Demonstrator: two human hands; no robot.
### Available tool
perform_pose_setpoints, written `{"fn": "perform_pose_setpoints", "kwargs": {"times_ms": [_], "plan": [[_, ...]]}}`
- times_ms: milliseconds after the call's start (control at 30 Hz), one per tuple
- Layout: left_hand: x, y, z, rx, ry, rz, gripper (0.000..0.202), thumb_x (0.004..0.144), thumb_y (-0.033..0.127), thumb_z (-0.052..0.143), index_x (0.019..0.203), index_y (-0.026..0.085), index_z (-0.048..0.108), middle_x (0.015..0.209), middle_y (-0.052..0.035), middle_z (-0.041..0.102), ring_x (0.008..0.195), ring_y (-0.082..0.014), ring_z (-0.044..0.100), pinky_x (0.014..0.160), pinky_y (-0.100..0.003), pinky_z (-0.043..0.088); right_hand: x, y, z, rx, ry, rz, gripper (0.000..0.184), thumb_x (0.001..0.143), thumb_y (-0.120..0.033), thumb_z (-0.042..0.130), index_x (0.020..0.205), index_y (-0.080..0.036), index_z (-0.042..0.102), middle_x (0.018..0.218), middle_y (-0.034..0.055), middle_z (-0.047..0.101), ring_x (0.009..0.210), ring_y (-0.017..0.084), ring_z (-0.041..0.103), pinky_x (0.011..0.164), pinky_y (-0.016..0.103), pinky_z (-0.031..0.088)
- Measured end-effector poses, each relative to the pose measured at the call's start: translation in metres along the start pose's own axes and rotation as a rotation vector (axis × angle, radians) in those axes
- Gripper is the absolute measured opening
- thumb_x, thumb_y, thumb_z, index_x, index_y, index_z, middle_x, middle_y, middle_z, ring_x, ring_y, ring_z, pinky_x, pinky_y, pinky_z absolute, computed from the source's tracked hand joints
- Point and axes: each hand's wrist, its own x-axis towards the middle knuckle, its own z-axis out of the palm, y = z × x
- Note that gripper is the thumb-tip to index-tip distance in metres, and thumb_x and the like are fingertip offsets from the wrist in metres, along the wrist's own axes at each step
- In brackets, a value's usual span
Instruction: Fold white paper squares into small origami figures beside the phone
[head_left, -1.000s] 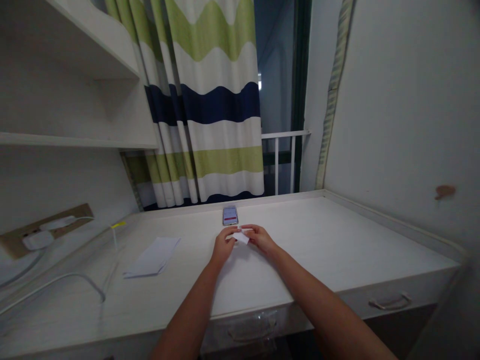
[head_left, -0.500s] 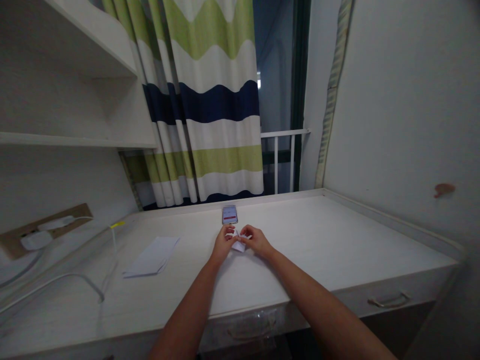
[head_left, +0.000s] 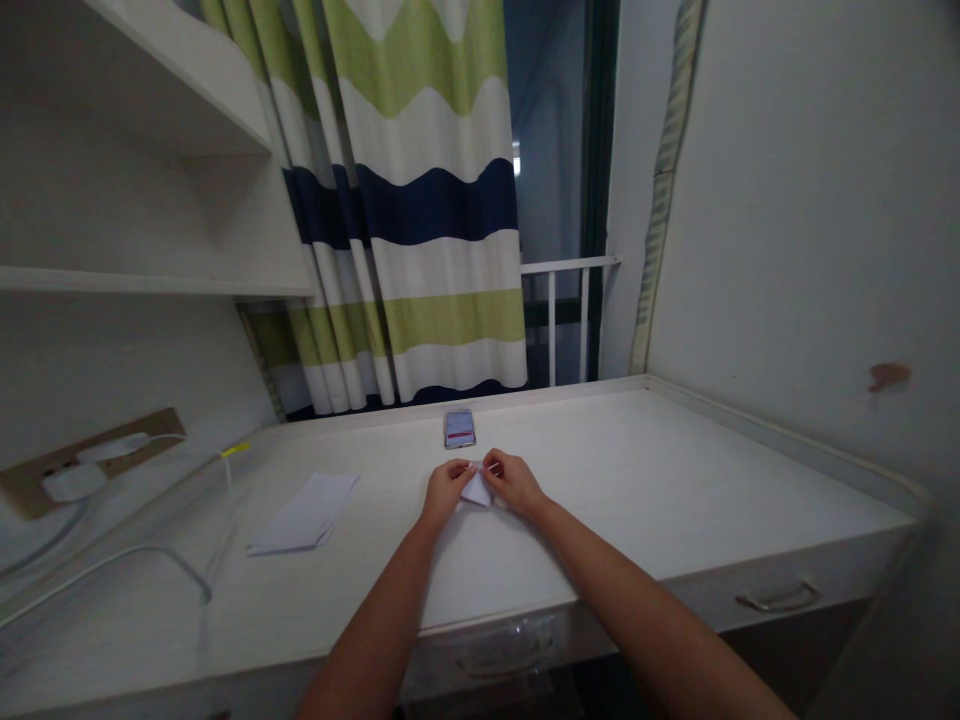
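We see that our left hand and our right hand both pinch the small folded paper between them, over the desk, on the near side of the phone.

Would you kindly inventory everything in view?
Folded paper: one, white, between hands
Paper sheets: several, white, desk's left
Phone: one, pale screen, desk's back
Desk: one, white, below hands
Drawer handles: two, greyish, desk front
Curtain: one, white-green-navy, behind desk
Railing: one, white, right of curtain
Shelf unit: one, white, upper left
Socket panel: one, brown, left wall
Plugs: two, white, socket panel
Cables: several, white, left
Tag: one, yellow, desk's left edge
Wall object: one, brownish, right wall
Left hand: one, paper's left
Right hand: one, paper's right
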Motion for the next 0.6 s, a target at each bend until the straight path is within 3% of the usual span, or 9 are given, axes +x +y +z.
{"fn": "perform_pose_setpoints", "kwargs": {"times_ms": [133, 433, 600], "plan": [[0.0014, -0.0022, -0.0007, 0.096, 0.046, 0.062, 0.014, 0.056, 0.026, 0.063, 0.062, 0.014, 0.06, 0.06, -0.0024, 0.062, 0.057, -0.014, 0.056, 0.057, -0.024, 0.043, -0.0002, -0.0002, 0.0016, -0.032, 0.008, 0.02, 0.008, 0.074, -0.024, 0.049, 0.072, -0.017, 0.05, 0.067, 0.0022, 0.06, 0.057, 0.011, 0.056, 0.052, 0.02, 0.04], [-0.0043, 0.0059, -0.0001, 0.186, 0.075, 0.105, 0.002, 0.059, 0.017, 0.057, 0.058, 0.015, 0.058, 0.056, 0.0006, 0.06, 0.055, -0.0126, 0.056, 0.055, -0.022, 0.041, -0.0018, -0.0048, 0.0017, -0.117, -0.018, -0.095, 0.008, 0.075, -0.024, 0.048, 0.072, -0.018, 0.052, 0.069, 0.0014, 0.058, 0.059, 0.01, 0.051, 0.055, 0.021, 0.04], [-0.0029, 0.0069, -0.0005, 0.094, 0.059, 0.112, 0.005, 0.058, 0.02, 0.059, 0.057, 0.015, 0.057, 0.054, 0.0012, 0.059, 0.054, -0.0121, 0.055, 0.054, -0.022, 0.041, -0.0001, -0.0027, 0.0044, 0.1, -0.033, -0.078, 0.013, 0.075, -0.031, 0.049, 0.073, -0.018, 0.05, 0.071, 0.0006, 0.055, 0.062, 0.01, 0.051, 0.054, 0.021, 0.041]]}}
